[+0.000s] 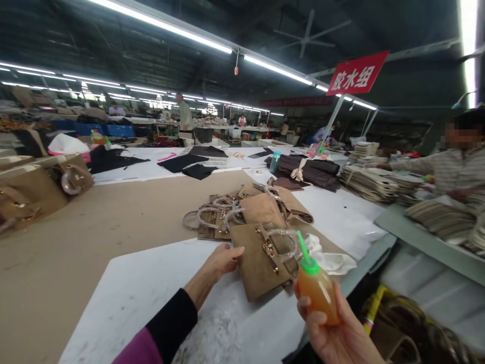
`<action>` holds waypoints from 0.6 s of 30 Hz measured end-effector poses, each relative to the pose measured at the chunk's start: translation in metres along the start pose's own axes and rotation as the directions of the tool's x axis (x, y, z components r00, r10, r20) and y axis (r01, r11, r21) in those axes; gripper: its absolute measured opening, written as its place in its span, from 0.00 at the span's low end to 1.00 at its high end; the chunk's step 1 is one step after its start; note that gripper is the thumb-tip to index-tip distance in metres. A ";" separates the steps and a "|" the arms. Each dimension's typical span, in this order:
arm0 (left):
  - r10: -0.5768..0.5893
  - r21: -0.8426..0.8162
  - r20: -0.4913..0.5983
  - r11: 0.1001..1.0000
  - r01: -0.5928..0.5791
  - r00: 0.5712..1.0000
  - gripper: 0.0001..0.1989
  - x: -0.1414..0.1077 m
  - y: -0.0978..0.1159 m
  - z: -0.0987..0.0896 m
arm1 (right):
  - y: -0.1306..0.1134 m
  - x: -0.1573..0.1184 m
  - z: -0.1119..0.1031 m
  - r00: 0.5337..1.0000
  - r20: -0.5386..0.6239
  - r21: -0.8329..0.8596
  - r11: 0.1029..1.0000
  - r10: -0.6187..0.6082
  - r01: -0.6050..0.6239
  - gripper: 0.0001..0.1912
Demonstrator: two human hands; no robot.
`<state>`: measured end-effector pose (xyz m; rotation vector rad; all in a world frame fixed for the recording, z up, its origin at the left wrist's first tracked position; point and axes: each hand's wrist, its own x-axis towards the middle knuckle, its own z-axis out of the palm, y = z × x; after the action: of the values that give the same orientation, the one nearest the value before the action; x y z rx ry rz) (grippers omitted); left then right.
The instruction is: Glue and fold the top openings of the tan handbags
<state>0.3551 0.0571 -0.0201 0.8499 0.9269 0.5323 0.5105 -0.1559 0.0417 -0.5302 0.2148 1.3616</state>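
Note:
My right hand (pixel 333 328) is wrapped round a squeeze bottle (pixel 320 293) of amber liquid, its green nozzle pointing up and to the left. With thumb and fingers, my left hand (pixel 222 260) grips the left edge of a brown handbag panel (pixel 253 263). Gold-coloured hardware and a clear-wrapped handle are fitted to that panel. Behind it lies a heap of similar brown bag pieces (pixel 263 208), with more wrapped handles to the left. The fingertips behind the panel are partly hidden.
Brown bags (pixel 45 187) stand at the left on the table. Black cut pieces (pixel 182 164) and a tied dark bundle (pixel 314 172) lie farther back. White crumpled material (pixel 333 262) sits right of the panel. A co-worker (pixel 450 162) is at the right beside stacked pieces (pixel 371 183).

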 end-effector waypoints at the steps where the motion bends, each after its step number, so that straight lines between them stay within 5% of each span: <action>1: 0.002 -0.044 0.028 0.999 -0.001 1.000 0.25 0.009 -0.007 0.016 | -0.006 0.000 -0.002 1.000 0.004 0.014 1.000 -0.007 0.007 0.26; 5: 0.049 -0.146 0.051 0.988 -0.041 0.997 0.18 0.032 -0.026 0.052 | -0.023 -0.002 -0.014 0.998 -0.017 0.049 0.997 -0.064 0.065 0.29; 10: 0.093 -0.146 0.060 0.986 -0.084 0.994 0.19 0.026 -0.014 0.056 | -0.037 -0.011 -0.027 0.995 -0.045 0.079 0.993 -0.090 0.093 0.30; 14: 0.259 -0.013 0.121 0.966 -0.260 0.958 0.23 -0.014 0.027 0.037 | -0.044 -0.021 -0.018 0.991 -0.044 0.089 0.988 -0.125 0.129 0.35; 18: 0.320 0.171 0.139 0.924 -0.341 0.937 0.26 -0.068 0.060 -0.013 | -0.035 -0.030 0.006 0.982 -0.075 0.052 0.983 -0.173 0.177 0.44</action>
<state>0.3064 0.0475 0.0576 1.2132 0.7449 0.6877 0.5370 -0.1827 0.0683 -0.5360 0.2587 1.1629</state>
